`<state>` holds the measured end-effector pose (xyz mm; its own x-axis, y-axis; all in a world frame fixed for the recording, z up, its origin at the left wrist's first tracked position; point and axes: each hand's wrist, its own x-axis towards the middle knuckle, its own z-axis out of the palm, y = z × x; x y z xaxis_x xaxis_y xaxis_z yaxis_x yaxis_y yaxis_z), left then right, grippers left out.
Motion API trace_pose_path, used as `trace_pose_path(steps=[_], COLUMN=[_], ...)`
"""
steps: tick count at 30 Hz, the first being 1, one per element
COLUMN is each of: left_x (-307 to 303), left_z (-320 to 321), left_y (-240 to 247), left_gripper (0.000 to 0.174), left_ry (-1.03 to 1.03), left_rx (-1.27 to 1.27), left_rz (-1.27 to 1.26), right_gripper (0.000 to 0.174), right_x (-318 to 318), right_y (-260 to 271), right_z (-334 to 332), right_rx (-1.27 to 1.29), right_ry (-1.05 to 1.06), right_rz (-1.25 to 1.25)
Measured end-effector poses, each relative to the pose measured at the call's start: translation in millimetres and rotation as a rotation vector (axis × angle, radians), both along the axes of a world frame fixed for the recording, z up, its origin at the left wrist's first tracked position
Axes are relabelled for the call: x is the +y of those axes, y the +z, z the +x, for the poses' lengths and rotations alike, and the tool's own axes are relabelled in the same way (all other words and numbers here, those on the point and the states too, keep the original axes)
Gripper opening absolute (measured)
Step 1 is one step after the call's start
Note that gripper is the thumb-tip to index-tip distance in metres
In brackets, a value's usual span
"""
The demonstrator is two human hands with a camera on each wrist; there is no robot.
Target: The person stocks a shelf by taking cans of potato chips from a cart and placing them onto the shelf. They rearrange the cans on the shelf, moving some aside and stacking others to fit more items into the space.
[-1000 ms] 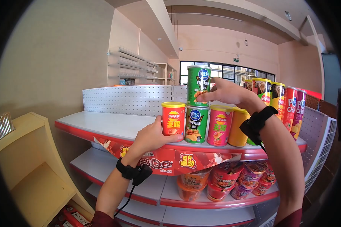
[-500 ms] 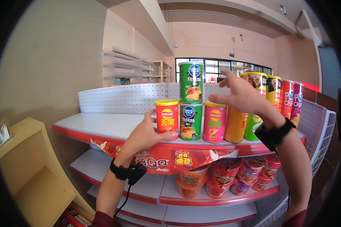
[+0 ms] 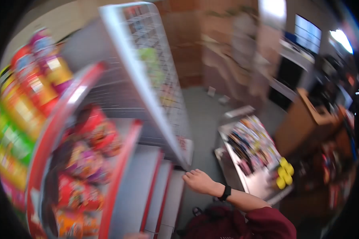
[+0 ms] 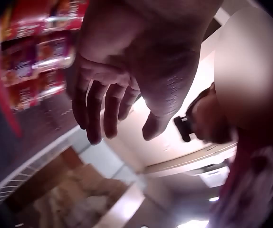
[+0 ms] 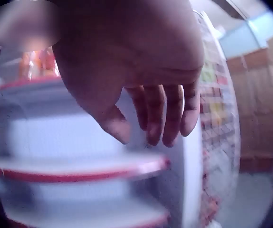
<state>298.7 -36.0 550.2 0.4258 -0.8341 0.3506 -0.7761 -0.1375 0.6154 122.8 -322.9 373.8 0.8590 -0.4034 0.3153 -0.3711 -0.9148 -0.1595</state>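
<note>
My right hand [image 3: 201, 182] hangs loosely beside the end of the store shelf and holds nothing. In the right wrist view its fingers [image 5: 155, 118] droop, relaxed, in front of the lower shelf boards [image 5: 79, 173]. Only a blurred bit of my left hand [image 3: 136, 236] shows at the bottom edge of the head view. Seen from its own wrist, the left hand [image 4: 127, 71] has loosely bent, spread fingers with nothing in them. Chip cans [image 3: 26, 105] stand in a row on the top shelf, and noodle cups [image 3: 85, 163] sit one level below.
A white wire-mesh side panel [image 3: 147, 79] closes off the shelf's end. Across the floor stands a cart [image 3: 263, 187] loaded with colourful packets [image 3: 253, 139] and several yellow round tops [image 3: 284, 173]. Behind it is a brown wooden cabinet [image 3: 299, 123].
The view has swung sharply right, from the shelf front to its end and the cart. Both hands have come away from the cans on the top shelf and dropped.
</note>
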Motion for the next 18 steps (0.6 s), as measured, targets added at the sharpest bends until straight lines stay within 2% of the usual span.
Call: trace_pose_path(steps=[1,2,4,5,6,7,8,9,10,11,12,14,16,18], left_x=[-15.3,-35.0,-76.9,-87.6,-98.0,-106.0,-115.0,-123.7,-130.6,-138.5,-149.5,-167.5,-176.0,-180.9], left_z=[-7.1,-9.0,-12.4,-17.5,-23.5,-29.9,-35.9,-41.8,-47.0,-53.4,-61.3,-75.3,-88.7,-96.7], left_y=[0.8,-19.8,-75.0,-76.5,-77.6,-78.7,-81.4,-85.7,-88.0,-86.5,-83.2,-77.4,-74.4,-84.8], left_gripper=[0.048,0.048,0.048,0.048,0.048,0.047,0.047,0.047,0.047,0.047,0.047,0.047,0.048,0.051], left_ry=[-0.121,-0.197,-0.151,-0.183,-0.262,-0.335,-0.357,-0.417,-0.474,-0.484,-0.534,-0.584,-0.629,-0.624], left_rx=[-0.006,0.016,-0.027,-0.023,0.047,0.116,0.115,0.045,-0.026,-0.026,-0.023,-0.024,-0.069,-0.049], left_rz=[0.054,0.092,0.294,0.317,0.416,0.517,0.529,0.501,0.472,0.481,0.497,0.518,0.429,0.457], right_gripper=[0.021,0.021,0.022,0.021,0.019,0.019,0.023,0.027,0.035,0.037,0.044,0.053,0.057,0.060], right_x=[9.9,23.4,50.5,62.1,76.4,86.7,89.0,87.8,82.9,78.6,74.0,61.3,46.0,30.8], right_y=[-43.1,-78.7,-118.0,-129.7,-146.3,-155.9,-151.6,-155.0,-165.0,-157.6,-155.7,-160.4,-169.6,-179.8], right_z=[-42.2,-88.2,-174.8,-212.2,-251.3,-286.5,-313.7,-344.5,-375.0,-392.8,-412.5,-442.3,-463.6,-477.7], right_rx=[0.109,0.153,0.190,0.124,0.087,-0.058,-0.051,-0.046,0.085,0.092,0.103,0.151,0.212,0.263], right_ry=[-0.191,-0.356,-0.708,-0.896,-1.089,-1.279,-1.480,-1.556,-1.711,-1.802,-1.879,-1.835,-1.787,-1.729], right_rz=[0.099,0.260,0.520,0.577,0.544,0.488,0.403,0.242,0.195,0.032,0.086,0.103,0.132,0.159])
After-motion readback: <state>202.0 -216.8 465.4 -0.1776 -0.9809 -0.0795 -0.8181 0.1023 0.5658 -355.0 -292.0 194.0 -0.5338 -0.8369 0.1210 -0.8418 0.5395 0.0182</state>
